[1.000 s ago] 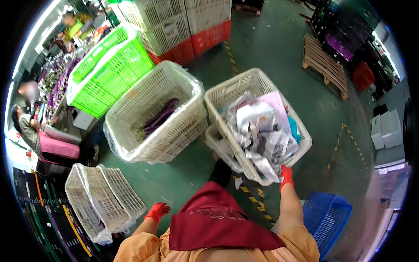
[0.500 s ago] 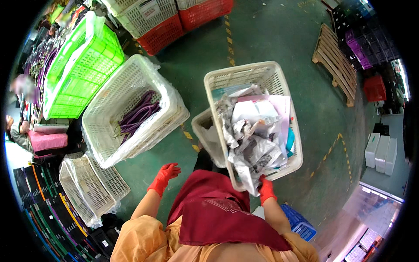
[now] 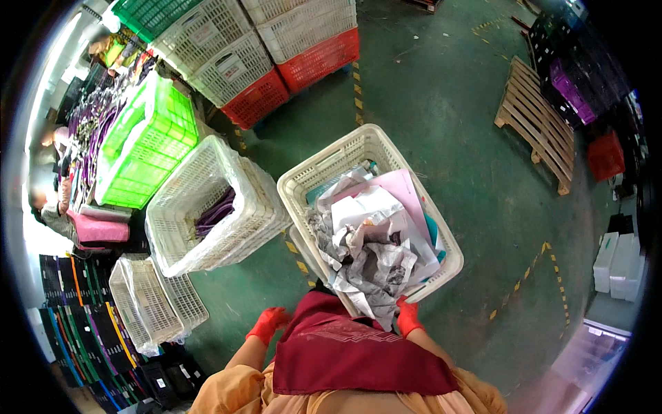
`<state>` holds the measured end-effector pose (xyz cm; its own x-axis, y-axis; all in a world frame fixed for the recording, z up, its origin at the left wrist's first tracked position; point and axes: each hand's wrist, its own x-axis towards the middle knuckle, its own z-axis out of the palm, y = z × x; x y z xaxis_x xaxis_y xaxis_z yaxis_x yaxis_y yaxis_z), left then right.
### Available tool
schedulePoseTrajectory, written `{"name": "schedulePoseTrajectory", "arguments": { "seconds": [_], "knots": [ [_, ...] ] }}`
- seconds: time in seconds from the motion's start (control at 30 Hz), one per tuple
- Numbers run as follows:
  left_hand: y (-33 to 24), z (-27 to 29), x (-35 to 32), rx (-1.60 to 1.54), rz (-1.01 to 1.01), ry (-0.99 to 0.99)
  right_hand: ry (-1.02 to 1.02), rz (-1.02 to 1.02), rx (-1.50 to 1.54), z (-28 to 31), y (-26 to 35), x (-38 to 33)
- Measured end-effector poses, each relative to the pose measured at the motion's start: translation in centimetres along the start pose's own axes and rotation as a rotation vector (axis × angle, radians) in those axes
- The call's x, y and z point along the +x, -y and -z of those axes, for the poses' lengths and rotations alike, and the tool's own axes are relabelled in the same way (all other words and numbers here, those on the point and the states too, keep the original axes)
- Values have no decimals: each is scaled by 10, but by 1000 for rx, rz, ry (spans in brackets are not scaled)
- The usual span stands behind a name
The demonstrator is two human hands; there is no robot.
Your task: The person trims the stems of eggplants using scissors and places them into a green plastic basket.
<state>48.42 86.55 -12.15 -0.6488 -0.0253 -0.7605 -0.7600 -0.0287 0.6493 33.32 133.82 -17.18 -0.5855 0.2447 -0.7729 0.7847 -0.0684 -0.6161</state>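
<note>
The white crate (image 3: 372, 207) stuffed with crumpled paper (image 3: 376, 252) has swung round in the last second: before, it sat up and to the right against the neighbouring crate, and now it hangs straight out in front of the person, well apart from it. The right hand (image 3: 408, 317), in a red glove, is clamped on the near rim of that crate, just under the spilling newspaper. It has kept that same hold through the turn, so I'd judge the crate is being carried or dragged along one-handed rather than set down.

The left hand (image 3: 267, 323), also red-gloved, hangs free over the green floor (image 3: 448, 124), fingers loosely curled, gripping nothing; a moment ago it was spread wider.

To the left stands another white crate (image 3: 207, 207) lined with clear plastic, purple cables (image 3: 215, 214) in its bottom. Nearer left, an empty white basket (image 3: 148, 303). Farther left is a green crate (image 3: 148, 145); far behind, stacked red and white crates (image 3: 289, 48). A wooden pallet (image 3: 538, 121) lies far right.
</note>
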Motion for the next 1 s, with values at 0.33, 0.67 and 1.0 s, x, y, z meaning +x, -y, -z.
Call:
{"name": "schedulePoseTrajectory", "arguments": {
  "seconds": [0.33, 0.67, 1.0],
  "knots": [
    [-167, -89, 88, -431, 103, -206, 151, 248, 234, 11, 217, 196],
    [-140, -55, 253, -705, 536, -490, 50, -78, -16, -8, 410, 389],
    [-379, -96, 286, -617, 142, -420, 17, 57, 13, -11, 485, 377]
  ]
}}
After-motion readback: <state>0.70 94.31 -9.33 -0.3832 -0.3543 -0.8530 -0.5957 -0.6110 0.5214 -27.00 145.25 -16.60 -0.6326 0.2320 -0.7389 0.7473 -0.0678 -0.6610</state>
